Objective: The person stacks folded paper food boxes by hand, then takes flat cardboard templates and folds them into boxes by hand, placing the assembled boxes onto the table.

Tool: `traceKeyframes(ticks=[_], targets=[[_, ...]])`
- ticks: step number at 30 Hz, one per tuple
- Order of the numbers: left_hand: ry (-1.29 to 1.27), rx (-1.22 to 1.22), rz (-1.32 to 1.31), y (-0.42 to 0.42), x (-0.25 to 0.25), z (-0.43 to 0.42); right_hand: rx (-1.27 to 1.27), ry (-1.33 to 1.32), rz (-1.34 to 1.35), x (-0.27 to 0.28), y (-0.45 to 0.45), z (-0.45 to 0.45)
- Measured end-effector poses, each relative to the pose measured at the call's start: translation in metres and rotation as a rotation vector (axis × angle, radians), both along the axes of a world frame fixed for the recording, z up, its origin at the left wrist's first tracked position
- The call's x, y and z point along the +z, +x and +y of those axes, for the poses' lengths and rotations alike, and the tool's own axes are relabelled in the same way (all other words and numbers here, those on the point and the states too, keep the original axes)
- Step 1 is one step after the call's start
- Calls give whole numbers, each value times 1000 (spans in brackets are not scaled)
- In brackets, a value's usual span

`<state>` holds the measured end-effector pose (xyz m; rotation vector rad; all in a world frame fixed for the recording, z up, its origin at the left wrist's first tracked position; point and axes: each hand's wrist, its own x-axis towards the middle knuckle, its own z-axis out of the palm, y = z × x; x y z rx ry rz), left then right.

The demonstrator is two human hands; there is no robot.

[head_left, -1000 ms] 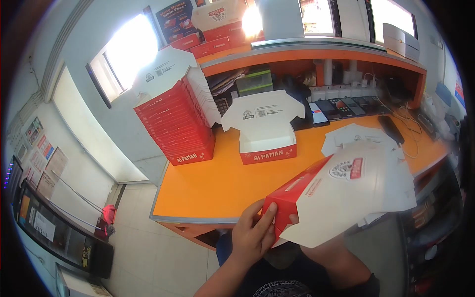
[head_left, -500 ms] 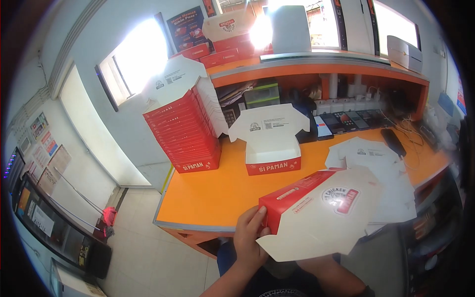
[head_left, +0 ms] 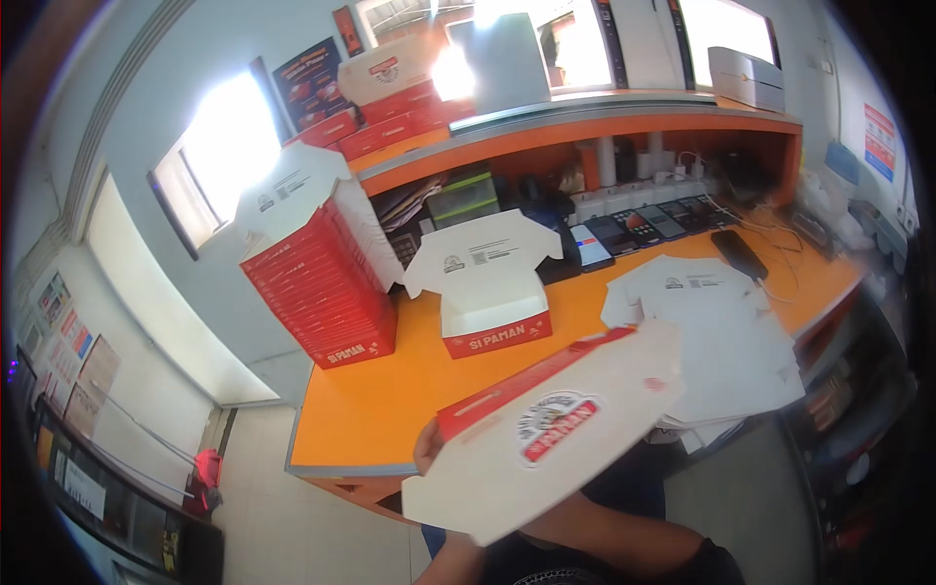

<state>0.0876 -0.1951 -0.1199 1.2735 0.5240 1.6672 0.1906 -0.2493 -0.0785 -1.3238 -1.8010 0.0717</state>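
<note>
A red and white cardboard food box (head_left: 492, 473) is held tilted in front of my body, at the desk's near edge. Its broad white lid flap, printed with a round logo and a red label, faces me. My left hand (head_left: 427, 447) grips the box's left end, mostly covered by the flap. My right forearm reaches in from below, but the hand itself is hidden behind the box. On the desk stands a folded box (head_left: 497, 336) marked SI PAMAN, its lid raised. Flat white box blanks (head_left: 726, 341) lie stacked to the right.
A tall stack of nested boxes (head_left: 327, 283) stands at the desk's left. Several phones (head_left: 634, 229) line the back, near cables and a black phone (head_left: 739, 255). More boxes (head_left: 390, 93) sit on the orange shelf (head_left: 585, 127).
The held box has turned so its lid faces me more squarely, and now covers more of my left hand. The whole view has shifted slightly, with the desk things appearing further left.
</note>
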Motion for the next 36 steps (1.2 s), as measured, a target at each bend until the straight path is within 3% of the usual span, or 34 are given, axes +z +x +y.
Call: traceKeyframes(ticks=[2,4,5,8,10,12,14,18,20,23,29,30,33,36], targets=[[87,126,469,-16,10,1,6,12,-33,4,-2,6],[-194,-148,-20,-22,5,1,45,131,10,1,-1,-2],[-224,-173,-106,-24,2,7,79,119,12,4,2,-5],[-275,-160,-273,-34,2,18,-334,398,-34,10,13,-18],[-276,-212,-296,-39,0,18,-431,531,244,13,21,-8],[-268,-262,-296,-39,-1,18,-314,523,597,7,26,1],[-253,-306,-270,-34,-4,15,33,354,1005,-2,29,5],[-299,-240,-148,-26,-3,7,-30,263,711,-2,38,-5],[-363,-253,-188,-29,-5,11,-26,277,742,-3,37,-4],[-413,-197,47,-40,-3,14,-100,288,834,-1,41,-3],[-7,-233,1102,-76,46,-2,-285,366,897,9,61,-10],[59,-215,1002,-69,57,-11,-305,408,885,14,61,-12],[32,-578,1168,-82,69,-19,-313,450,721,14,62,-17],[21,-627,607,-76,74,-34,-160,503,521,10,58,-20]])
